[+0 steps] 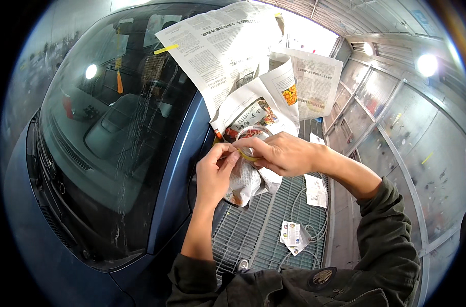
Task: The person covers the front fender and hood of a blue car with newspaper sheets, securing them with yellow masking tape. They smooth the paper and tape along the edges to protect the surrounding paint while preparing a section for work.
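My right hand (pixel 289 152) is closed round a roll of yellow masking tape (pixel 250 157), whose ring stands up between thumb and fingers. Close beside it, my left hand (pixel 213 171) pinches at the tape's near side with thumb and forefinger; the loose end is mostly hidden by the fingertips. Both hands are at the side of a blue car (pixel 177 153), just outside its windshield pillar. Newspaper sheets (pixel 212 61) hang over the car's roof edge and side, behind and below the hands. A short strip of yellow tape (pixel 166 49) joins one sheet's corner to the windshield (pixel 125 117).
Metal grating (pixel 253 230) covers the floor, with paper scraps (pixel 294 236) and a thin hose (pixel 320 233) on it. A framed panel wall (pixel 417 148) runs along the right, with bright lamps (pixel 427 65) above. Another newspaper sheet (pixel 317 82) sticks out farther back.
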Motion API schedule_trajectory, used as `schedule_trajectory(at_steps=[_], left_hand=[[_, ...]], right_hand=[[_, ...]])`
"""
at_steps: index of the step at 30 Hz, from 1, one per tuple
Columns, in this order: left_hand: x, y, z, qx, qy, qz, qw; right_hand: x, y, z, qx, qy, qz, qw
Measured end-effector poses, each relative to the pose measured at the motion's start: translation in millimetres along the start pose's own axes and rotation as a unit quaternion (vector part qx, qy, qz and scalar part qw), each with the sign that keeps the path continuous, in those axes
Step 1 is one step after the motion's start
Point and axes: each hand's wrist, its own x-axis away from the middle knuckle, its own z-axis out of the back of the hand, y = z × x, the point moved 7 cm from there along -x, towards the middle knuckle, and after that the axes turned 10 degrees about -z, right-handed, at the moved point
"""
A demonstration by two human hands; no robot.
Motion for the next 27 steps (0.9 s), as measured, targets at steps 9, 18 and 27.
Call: schedule_trajectory(at_steps=[9, 18, 27], left_hand=[[-4.6, -1.6, 8.0, -0.012, 0.029, -0.009, 0.999], [-9.1, -14.3, 15.2, -0.164, 0.078, -0.028, 0.983], [2.5, -10.7, 28.9, 0.068, 0.120, -0.016, 0.990]], right_hand=[[45.5, 24.4, 13.2, -0.315, -0.108, -0.386, 0.860], [60.0, 22.3, -49.1, -0.536, -0.099, -0.444, 0.711], [43.9, 42.7, -74.0, -0.499, -0.002, -0.346, 0.794]])
